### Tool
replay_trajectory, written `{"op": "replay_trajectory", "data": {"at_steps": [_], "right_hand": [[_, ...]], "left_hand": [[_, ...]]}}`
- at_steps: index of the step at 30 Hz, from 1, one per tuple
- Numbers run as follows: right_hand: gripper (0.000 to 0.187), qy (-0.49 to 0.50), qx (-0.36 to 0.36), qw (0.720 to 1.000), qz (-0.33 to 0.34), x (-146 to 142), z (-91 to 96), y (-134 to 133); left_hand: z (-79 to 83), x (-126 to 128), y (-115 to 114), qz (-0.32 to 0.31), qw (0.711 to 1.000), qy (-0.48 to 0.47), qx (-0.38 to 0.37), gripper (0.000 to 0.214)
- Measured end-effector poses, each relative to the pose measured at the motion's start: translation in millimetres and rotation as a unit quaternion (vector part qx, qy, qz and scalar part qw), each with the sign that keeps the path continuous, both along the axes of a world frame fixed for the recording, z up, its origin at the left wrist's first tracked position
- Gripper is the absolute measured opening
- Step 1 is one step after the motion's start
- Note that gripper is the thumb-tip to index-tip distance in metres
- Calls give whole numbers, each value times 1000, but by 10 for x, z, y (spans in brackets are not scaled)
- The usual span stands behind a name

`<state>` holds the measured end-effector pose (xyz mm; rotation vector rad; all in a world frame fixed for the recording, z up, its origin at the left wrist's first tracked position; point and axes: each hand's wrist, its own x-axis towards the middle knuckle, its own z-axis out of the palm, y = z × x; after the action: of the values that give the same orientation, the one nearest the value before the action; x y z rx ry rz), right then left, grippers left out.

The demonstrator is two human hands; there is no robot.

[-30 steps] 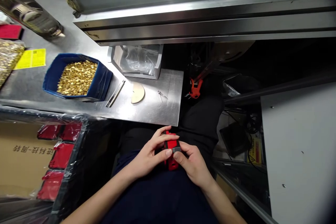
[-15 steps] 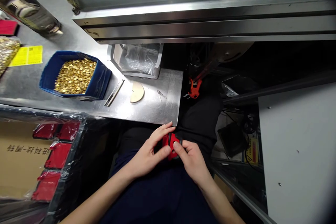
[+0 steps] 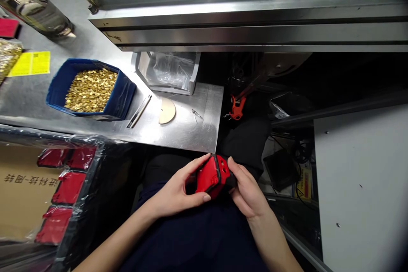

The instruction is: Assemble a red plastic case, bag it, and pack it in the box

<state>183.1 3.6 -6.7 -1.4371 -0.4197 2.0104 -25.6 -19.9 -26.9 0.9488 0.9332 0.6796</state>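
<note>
A small red and black plastic housing (image 3: 212, 175) sits between both hands, above my lap. My left hand (image 3: 178, 189) grips its left side, thumb under it and fingers curled over the top. From the right, my right hand (image 3: 247, 189) holds the dark end with bent fingers. The part's broad red face is turned up and to the left. Both hands hover just below the front edge of the steel table (image 3: 178, 131).
On the table stand a blue bin of small brass parts (image 3: 91, 89), a clear-bagged white bin (image 3: 167, 72), a flat metal strip (image 3: 139, 112) and a beige disc (image 3: 166, 111). Left of my lap, a black tray (image 3: 68, 178) holds several red housings under film. A white panel (image 3: 363, 178) stands to the right.
The housing has been turned in my hands, so its broad red face now shows. My right hand slid from over the part to its right end.
</note>
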Motion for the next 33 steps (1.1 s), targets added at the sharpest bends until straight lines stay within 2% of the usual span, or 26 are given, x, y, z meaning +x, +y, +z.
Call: {"op": "replay_trajectory", "data": {"at_steps": [4,8,12,17,21,23,27,30,33], "right_hand": [[53,-43,77,993,75,68,7,-65],[60,-98,163,969,156,113,83,-111],[50,-105,213,938,254,61,208,-109],[41,-178,198,930,254,-25,245,-128],[37,-164,202,929,264,-37,278,-131],[35,-147,205,926,282,-47,317,-142],[29,-190,235,894,331,-68,395,-188],[26,-222,257,870,356,-75,431,-215],[25,-233,263,863,363,-84,442,-229]], "left_hand": [[-3,29,8,3,996,-57,-62,79],[-4,43,24,10,992,-102,-77,74],[-17,51,34,31,991,-100,-82,71],[-2,53,46,12,992,-90,-82,67],[64,54,82,35,998,-46,4,61],[93,62,99,48,998,-23,43,51],[107,114,80,97,991,-23,84,26],[118,165,31,138,986,-11,91,22],[158,199,13,168,983,16,77,20]]}}
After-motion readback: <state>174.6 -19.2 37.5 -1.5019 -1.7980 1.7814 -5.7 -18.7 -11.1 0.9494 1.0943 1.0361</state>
